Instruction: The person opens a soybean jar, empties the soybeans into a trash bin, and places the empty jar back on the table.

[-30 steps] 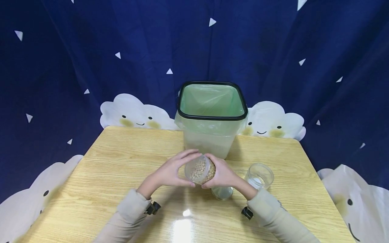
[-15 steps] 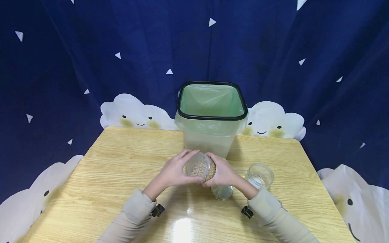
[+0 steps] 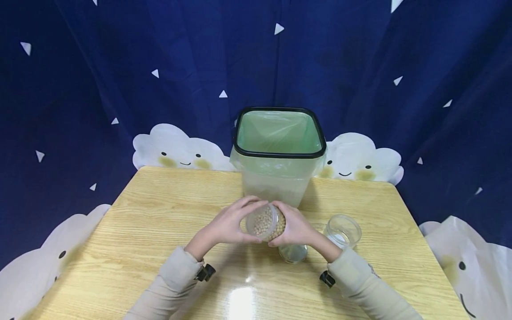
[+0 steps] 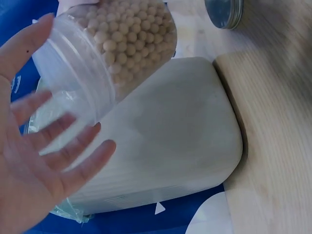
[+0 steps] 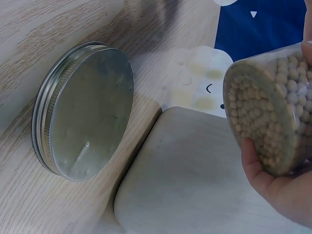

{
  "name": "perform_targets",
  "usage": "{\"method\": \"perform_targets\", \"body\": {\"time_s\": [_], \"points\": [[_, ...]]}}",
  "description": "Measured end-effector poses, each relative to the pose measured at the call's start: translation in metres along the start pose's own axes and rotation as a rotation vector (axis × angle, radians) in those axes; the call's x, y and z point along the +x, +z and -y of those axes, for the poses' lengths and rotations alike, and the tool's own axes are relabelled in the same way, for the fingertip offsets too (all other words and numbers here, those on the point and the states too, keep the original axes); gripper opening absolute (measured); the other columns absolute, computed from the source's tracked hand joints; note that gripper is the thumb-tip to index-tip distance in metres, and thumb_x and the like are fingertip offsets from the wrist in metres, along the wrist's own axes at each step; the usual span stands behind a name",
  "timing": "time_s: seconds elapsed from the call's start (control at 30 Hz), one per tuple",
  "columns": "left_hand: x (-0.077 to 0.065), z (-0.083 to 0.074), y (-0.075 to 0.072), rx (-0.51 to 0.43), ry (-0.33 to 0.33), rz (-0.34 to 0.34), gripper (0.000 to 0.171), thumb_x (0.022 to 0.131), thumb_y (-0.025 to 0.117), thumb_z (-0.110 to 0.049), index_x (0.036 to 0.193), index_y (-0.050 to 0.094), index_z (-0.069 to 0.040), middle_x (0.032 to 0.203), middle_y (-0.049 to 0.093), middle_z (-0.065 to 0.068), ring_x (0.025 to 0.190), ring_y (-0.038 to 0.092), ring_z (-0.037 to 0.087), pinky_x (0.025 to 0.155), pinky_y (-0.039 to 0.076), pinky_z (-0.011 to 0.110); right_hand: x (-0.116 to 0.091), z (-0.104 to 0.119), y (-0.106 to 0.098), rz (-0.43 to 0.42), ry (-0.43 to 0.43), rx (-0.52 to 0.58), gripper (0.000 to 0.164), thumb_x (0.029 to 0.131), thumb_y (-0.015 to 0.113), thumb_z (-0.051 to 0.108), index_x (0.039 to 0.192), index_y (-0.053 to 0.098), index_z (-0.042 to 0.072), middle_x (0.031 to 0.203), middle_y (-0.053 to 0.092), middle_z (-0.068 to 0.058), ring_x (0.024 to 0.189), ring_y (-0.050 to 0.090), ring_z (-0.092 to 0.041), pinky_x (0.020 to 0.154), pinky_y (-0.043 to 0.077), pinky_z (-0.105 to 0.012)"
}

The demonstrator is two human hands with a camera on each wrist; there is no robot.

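In the head view a clear jar of small round beige balls lies tilted on its side between both hands, above the table. My right hand grips its ball-filled end; in the right wrist view fingertips press on the jar's base. My left hand curves round the other end, a translucent plastic cap or collar. The left wrist view shows the thumb against that cap and the other fingers spread around it, blurred. Near the right wrist lies a silver metal lid.
A pale bin with a black rim and a green liner stands behind the hands. Right of the right hand is a clear container. The wooden table ends at a dark blue curtain with white clouds.
My left hand first turns and slides its thumb up over the translucent end, then turns partly back. The jar shifts slightly right; my right hand keeps its grip.
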State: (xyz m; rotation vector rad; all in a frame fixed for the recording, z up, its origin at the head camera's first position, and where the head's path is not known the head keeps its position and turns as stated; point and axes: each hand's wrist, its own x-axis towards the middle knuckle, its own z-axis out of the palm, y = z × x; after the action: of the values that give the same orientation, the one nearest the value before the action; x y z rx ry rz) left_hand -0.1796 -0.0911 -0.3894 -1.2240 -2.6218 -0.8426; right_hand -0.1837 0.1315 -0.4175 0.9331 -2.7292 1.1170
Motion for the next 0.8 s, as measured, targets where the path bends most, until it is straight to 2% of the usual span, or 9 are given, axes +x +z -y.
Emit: {"method": "perform_targets", "body": {"time_s": [0.13, 0.23, 0.33, 0.43, 0.53, 0.63, 0.8], "points": [[0.0003, -0.0039, 0.0028, 0.045, -0.107, -0.038, 0.087, 0.064, 0.074, -0.055, 0.136, 0.043, -0.017, 0.124, 0.049, 0.005, 0.105, 0.054, 0.025, 0.081, 0.048, 0.043, 0.0004, 0.0000, 0.0003, -0.007, 0.004, -0.012, 0.094, 0.045, 0.087, 0.026, 0.125, 0.043, 0.001, 0.111, 0.056, -0.012, 0.095, 0.056, -0.027, 0.079, 0.048, -0.042], [0.0008, -0.0046, 0.0038, 0.065, -0.120, -0.053, 0.089, 0.063, 0.073, -0.058, 0.136, 0.042, -0.018, 0.125, 0.049, 0.006, 0.103, 0.055, 0.027, 0.078, 0.049, 0.044, 0.0005, 0.0005, -0.0001, -0.006, 0.010, -0.008, 0.094, 0.046, 0.087, 0.025, 0.125, 0.043, 0.001, 0.111, 0.056, -0.013, 0.095, 0.056, -0.028, 0.079, 0.048, -0.042], [0.0009, -0.0022, 0.0027, 0.057, -0.062, -0.042, 0.089, 0.064, 0.075, -0.054, 0.138, 0.039, -0.021, 0.135, 0.041, 0.007, 0.114, 0.048, 0.027, 0.083, 0.046, 0.047, 0.0000, 0.0008, -0.0010, 0.003, 0.008, -0.014, 0.095, 0.046, 0.087, 0.025, 0.126, 0.042, 0.001, 0.113, 0.055, -0.013, 0.097, 0.055, -0.029, 0.079, 0.048, -0.043], [0.0006, 0.0005, 0.0000, 0.029, 0.033, 0.006, 0.085, 0.065, 0.078, -0.040, 0.139, 0.039, -0.023, 0.143, 0.032, 0.006, 0.126, 0.036, 0.027, 0.091, 0.041, 0.049, -0.0012, 0.0003, -0.0017, 0.013, 0.000, -0.035, 0.094, 0.047, 0.087, 0.026, 0.126, 0.042, 0.001, 0.112, 0.055, -0.013, 0.096, 0.055, -0.029, 0.077, 0.049, -0.042], [0.0005, 0.0009, -0.0010, 0.005, 0.092, 0.045, 0.084, 0.063, 0.080, -0.027, 0.137, 0.041, -0.022, 0.142, 0.033, 0.006, 0.128, 0.033, 0.025, 0.094, 0.038, 0.048, -0.0022, -0.0007, -0.0016, 0.016, -0.009, -0.057, 0.093, 0.046, 0.087, 0.026, 0.124, 0.044, 0.002, 0.108, 0.056, -0.013, 0.094, 0.055, -0.027, 0.075, 0.049, -0.041], [0.0002, -0.0004, 0.0012, 0.020, 0.053, 0.029, 0.082, 0.064, 0.080, -0.031, 0.136, 0.043, -0.018, 0.135, 0.042, 0.007, 0.120, 0.042, 0.025, 0.093, 0.040, 0.046, -0.0027, -0.0012, -0.0014, 0.016, -0.012, -0.070, 0.092, 0.045, 0.086, 0.026, 0.124, 0.045, 0.003, 0.107, 0.056, -0.011, 0.093, 0.054, -0.025, 0.074, 0.049, -0.039], [-0.0001, -0.0044, 0.0072, 0.059, -0.100, -0.029, 0.079, 0.070, 0.072, -0.049, 0.134, 0.045, -0.013, 0.122, 0.053, 0.011, 0.101, 0.057, 0.027, 0.081, 0.048, 0.042, -0.0031, -0.0008, -0.0015, 0.016, -0.012, -0.085, 0.091, 0.045, 0.087, 0.028, 0.123, 0.045, 0.004, 0.107, 0.056, -0.009, 0.093, 0.054, -0.023, 0.075, 0.048, -0.040]]}}
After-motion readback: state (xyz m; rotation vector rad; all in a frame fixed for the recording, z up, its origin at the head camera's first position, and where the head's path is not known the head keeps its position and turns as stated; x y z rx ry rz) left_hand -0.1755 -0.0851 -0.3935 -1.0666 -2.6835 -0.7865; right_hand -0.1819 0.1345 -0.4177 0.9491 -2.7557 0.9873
